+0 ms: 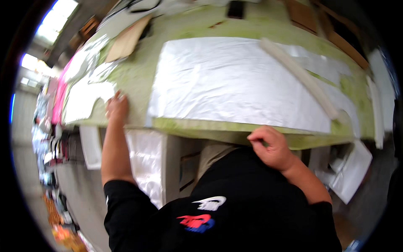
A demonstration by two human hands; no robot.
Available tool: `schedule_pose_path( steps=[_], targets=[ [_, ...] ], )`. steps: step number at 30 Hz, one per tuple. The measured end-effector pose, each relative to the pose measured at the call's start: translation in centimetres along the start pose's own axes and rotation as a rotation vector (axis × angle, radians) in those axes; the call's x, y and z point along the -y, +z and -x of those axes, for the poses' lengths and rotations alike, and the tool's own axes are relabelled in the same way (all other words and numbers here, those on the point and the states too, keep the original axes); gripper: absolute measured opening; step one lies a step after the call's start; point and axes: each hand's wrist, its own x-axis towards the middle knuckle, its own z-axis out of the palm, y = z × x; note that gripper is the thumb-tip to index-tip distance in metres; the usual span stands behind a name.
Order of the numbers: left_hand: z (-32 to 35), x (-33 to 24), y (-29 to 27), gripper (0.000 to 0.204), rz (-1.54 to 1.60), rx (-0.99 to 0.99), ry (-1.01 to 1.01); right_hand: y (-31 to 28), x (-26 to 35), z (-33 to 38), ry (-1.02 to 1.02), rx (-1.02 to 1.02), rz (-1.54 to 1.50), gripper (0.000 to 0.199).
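A large white, crinkled sheet [210,84] lies flat across the middle of the green-stained table [138,88]. A long pale strip or roll [300,77] rests slantwise over its right part. At the left, my left hand [116,108] reaches over the table with its fingers somewhat apart. Its fingertips are at the edge of a smaller white piece [86,98] with a curved cutout. Blur hides whether they press on it. My right hand [272,145] hovers by the table's front edge, below the large sheet. Its fingers are curled toward the thumb, and nothing shows in them.
Brown cardboard [128,40] lies at the far left beside clear plastic film. A dark phone-like object [236,9] sits at the back. More cardboard [342,38] stands at the far right. Beneath the table are a white panel [350,172] and a plastic-wrapped white block [145,161].
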Motion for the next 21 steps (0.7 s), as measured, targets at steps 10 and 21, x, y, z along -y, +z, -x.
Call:
schedule_pose_path(
  steps=[10,21],
  targets=[
    [0.4,-3.2,-0.8,0.082,-0.069,-0.116,0.038,-14.9,-4.0,0.3,0.045,-0.437,1.273,0.047],
    [18.7,-18.9,-3.9,0.071,0.806,0.084,1.237,-10.1,0.6,5.1,0.572,-0.123,0.501,0.075]
  ],
)
